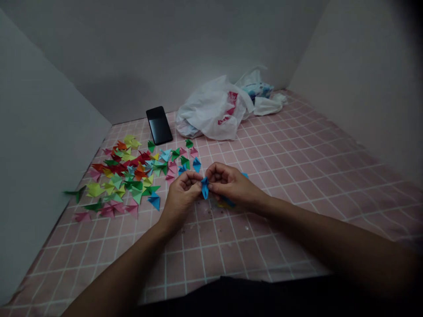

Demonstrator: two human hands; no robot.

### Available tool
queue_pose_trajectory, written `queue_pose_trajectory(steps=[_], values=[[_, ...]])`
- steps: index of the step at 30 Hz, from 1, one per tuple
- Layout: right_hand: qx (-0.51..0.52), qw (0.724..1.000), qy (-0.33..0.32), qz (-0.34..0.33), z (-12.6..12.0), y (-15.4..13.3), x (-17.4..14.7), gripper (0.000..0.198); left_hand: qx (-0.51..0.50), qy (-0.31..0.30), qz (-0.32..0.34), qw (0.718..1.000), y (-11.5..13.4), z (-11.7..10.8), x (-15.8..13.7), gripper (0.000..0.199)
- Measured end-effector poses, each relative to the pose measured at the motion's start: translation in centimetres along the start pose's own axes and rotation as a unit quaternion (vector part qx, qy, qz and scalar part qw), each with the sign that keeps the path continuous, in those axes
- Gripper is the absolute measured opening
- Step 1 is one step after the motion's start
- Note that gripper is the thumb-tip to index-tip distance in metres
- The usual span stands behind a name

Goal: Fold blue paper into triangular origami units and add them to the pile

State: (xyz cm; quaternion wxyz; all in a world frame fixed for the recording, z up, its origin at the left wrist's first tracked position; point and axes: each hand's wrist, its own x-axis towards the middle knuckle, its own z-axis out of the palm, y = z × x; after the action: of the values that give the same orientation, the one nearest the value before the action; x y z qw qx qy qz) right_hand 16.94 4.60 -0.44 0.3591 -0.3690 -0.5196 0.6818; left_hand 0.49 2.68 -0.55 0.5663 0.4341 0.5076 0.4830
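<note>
A small blue folded paper crane [205, 188] is pinched between both hands above the cloth. My left hand [182, 193] grips its left side between thumb and curled fingers. From the right, my right hand [231, 185] holds the other side in a similar pinch. Partly hidden beneath my right hand lie blue and yellow paper pieces [226, 203]. Just beyond my fingers sits another blue folded paper piece [197, 164]. To the left spreads a pile of folded paper cranes [127, 171] in red, yellow, green, pink and blue.
A black phone [159, 125] lies at the back, against the wall side. Beside it is a crumpled white plastic bag [214, 108] with red print, and a blue-and-white packet [259, 89] behind. Pink checked cloth [297, 176] covers the surface, with walls on three sides.
</note>
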Motion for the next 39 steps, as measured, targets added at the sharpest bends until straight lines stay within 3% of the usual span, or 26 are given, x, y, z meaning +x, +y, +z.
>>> queue_pose_trajectory(steps=[27, 35, 39], values=[[-0.024, 0.999, 0.021, -0.01, 0.0, -0.28, 0.02, 0.016, 0.002, -0.016, 0.008, 1.0, -0.16, -0.21, 0.1, 0.021], [-0.023, 0.999, 0.029, -0.011, 0.04, -0.12, 0.04, 0.015, 0.027, -0.03, 0.053, 0.998, -0.25, -0.34, 0.15, 0.021], [-0.027, 0.999, 0.023, -0.01, -0.05, -0.18, 0.03, 0.015, 0.004, -0.027, 0.041, 0.999, -0.31, -0.31, 0.19, 0.023]])
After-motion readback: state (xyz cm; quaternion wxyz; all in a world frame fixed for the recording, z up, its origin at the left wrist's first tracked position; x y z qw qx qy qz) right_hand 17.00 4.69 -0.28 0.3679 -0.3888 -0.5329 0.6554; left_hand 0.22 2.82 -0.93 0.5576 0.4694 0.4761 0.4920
